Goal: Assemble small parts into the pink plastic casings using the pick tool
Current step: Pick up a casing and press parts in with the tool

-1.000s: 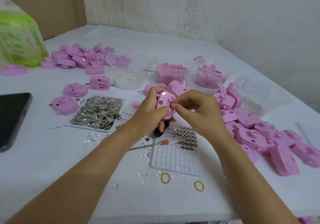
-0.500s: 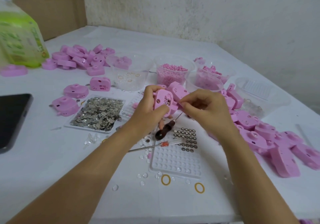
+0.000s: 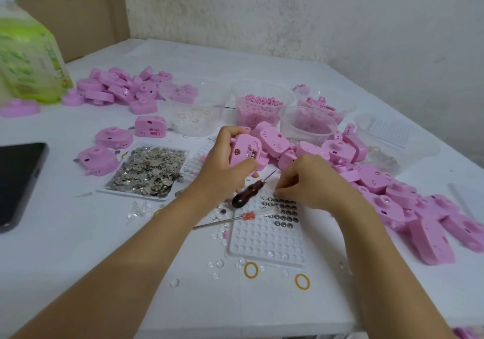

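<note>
My left hand (image 3: 222, 171) grips a pink casing (image 3: 245, 150) upright above the table, its open back with a small metal contact facing me. The pick tool (image 3: 247, 193), dark wooden handle and thin metal point, sticks out under that hand, its handle against the lower fingers. My right hand (image 3: 311, 181) is down at the far left corner of the white dimpled tray (image 3: 264, 241), with curled fingertips pinching a small round button cell (image 3: 284, 211) among several in the tray's far rows.
A tray of silver metal bits (image 3: 149, 171) lies left of my hands, and a thin red-banded driver (image 3: 246, 217) crosses the white tray's corner. Clear tubs (image 3: 259, 110) of pink parts stand behind. Pink casings are piled at right (image 3: 392, 194) and far left (image 3: 117, 87). A phone (image 3: 18, 181) and a green bottle (image 3: 28, 58) sit left.
My right hand left the casing and dropped down to the button cells in the white tray. The left hand tilted the casing upright; the pick tool came into view under it.
</note>
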